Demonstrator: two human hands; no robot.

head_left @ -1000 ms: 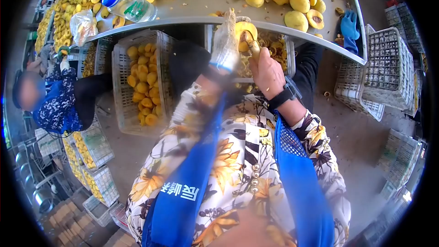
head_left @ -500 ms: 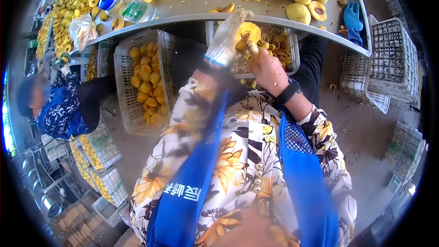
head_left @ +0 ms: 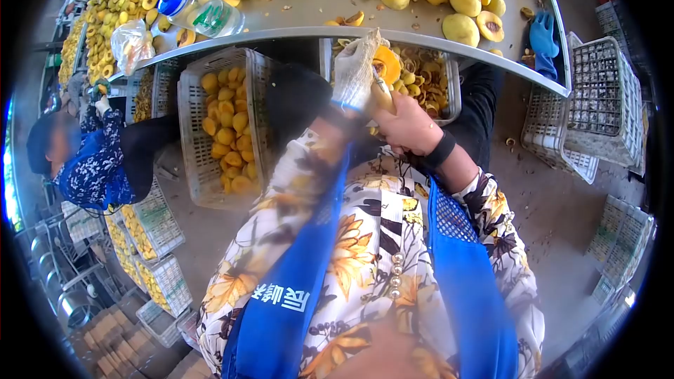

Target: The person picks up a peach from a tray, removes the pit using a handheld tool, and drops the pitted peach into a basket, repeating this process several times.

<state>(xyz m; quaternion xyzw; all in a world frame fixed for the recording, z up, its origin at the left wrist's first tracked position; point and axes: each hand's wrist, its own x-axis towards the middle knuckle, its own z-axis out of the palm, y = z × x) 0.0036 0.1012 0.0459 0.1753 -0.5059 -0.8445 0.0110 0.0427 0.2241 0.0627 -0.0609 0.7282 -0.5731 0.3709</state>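
Observation:
My left hand [head_left: 352, 76], in a whitish knit glove, is closed around a yellow peach half [head_left: 390, 62], its cut face turned toward my right hand. In my bare right hand [head_left: 411, 125] is a pitting tool with a pale handle [head_left: 382, 94]; its tip meets the peach's brown pit hollow, and the tip's shape is hidden. Both hands are in front of my chest, just below the metal table edge [head_left: 302, 34]. Beneath them stands a crate [head_left: 455, 91] of peach scraps and pits.
Many peach halves [head_left: 463, 1] lie on the table, with a blue-lidded jar [head_left: 210, 15], a plastic bag [head_left: 131, 45] and a blue glove [head_left: 543, 38]. Left below stands a crate [head_left: 193, 147] of peaches. Stacked crates [head_left: 597, 91] are at right. Another person [head_left: 95, 161] works at left.
My right hand has shifted slightly left and down, rotating around the tool, and is closer to my left hand. The left glove, blurred before, is now steadier, still holding the peach half.

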